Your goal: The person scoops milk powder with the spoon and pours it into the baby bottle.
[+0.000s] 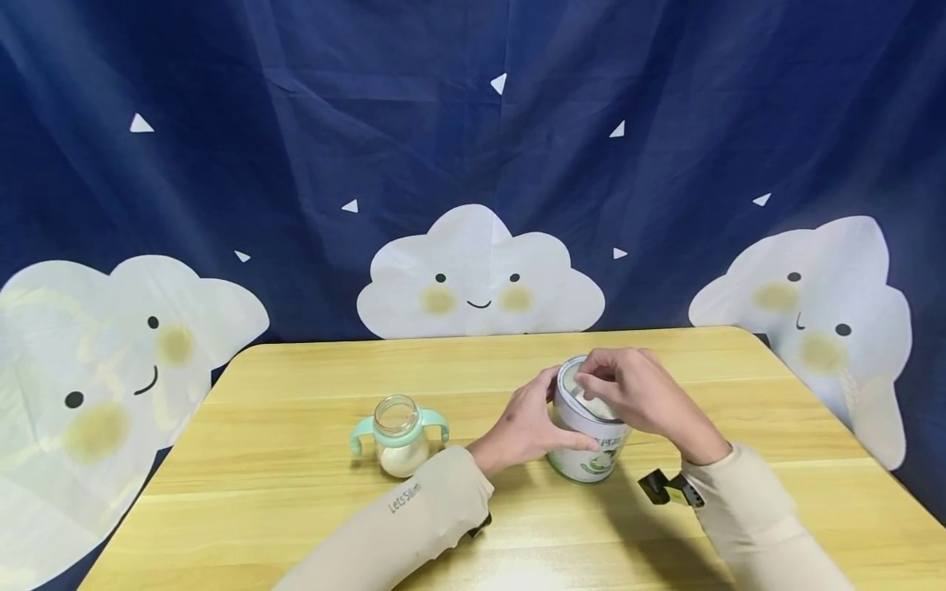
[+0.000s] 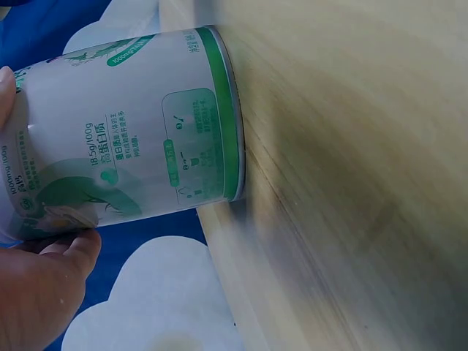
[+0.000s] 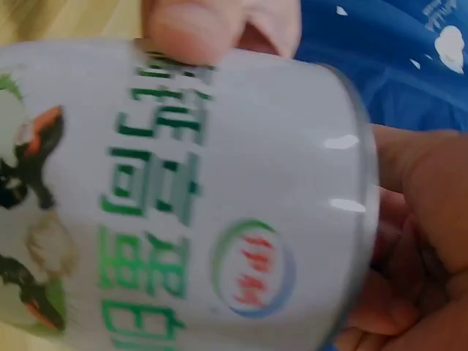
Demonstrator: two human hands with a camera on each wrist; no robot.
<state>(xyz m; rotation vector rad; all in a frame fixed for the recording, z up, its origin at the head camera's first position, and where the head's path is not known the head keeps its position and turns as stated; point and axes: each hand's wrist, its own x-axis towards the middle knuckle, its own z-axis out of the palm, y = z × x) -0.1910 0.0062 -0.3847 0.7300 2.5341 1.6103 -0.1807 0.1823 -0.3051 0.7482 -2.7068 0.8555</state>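
A white and green milk powder can (image 1: 587,423) stands on the table, tilted slightly in the head view. My left hand (image 1: 521,427) grips its side, thumb across the front and fingers round the back. In the left wrist view the can's printed wall (image 2: 146,124) shows, with its green-banded base at the wood. Over the can's top, my right hand (image 1: 639,390) has its fingers curled down at the pale opening. The right wrist view shows those curled fingers (image 3: 431,219) just past the metal rim. I cannot tell whether they pinch something.
To the left of the can, a baby bottle (image 1: 402,451) with mint-green handles stands uncapped, with pale contents low inside. The wooden table (image 1: 296,443) ends at the back against a dark blue curtain (image 1: 443,123) with smiling clouds.
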